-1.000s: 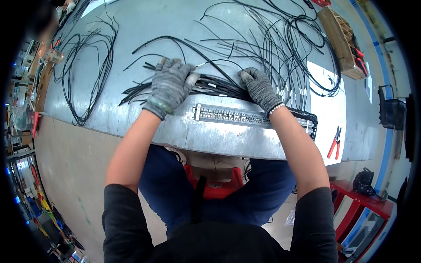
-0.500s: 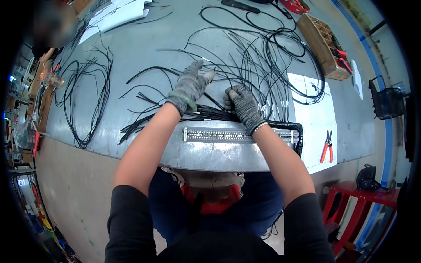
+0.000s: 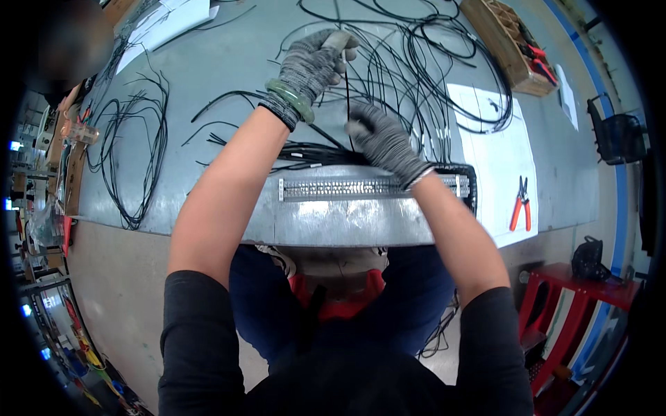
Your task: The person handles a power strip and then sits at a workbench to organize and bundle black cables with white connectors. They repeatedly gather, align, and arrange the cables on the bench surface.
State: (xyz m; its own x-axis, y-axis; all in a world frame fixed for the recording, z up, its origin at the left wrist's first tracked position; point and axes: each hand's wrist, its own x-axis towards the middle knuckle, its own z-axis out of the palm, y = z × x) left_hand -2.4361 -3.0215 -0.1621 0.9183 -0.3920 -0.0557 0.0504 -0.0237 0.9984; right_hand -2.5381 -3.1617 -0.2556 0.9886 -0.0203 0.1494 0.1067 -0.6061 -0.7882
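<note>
I see both hands in grey knitted gloves working over a grey metal worktop (image 3: 208,76). The left hand (image 3: 312,62), with a pale green bangle at its wrist, is raised toward the far side and pinched shut on the upper end of a thin black wire (image 3: 347,104). The right hand (image 3: 381,139) sits nearer and lower, closed around the same wire, which runs taut and nearly upright between the two hands. Directly below the right hand lies a bundle of black wires (image 3: 312,154), fanned out to the left, and just beside it, nearer the worktop's edge, a long perforated metal strip (image 3: 333,188). Loose loops of smooth black cable (image 3: 430,62) spread across the far worktop. To the right, well apart from the hands, red-handled cutters (image 3: 519,204) rest at the edge of a white paper sheet (image 3: 496,149), and a wooden tray (image 3: 506,48) stands beyond.
</note>
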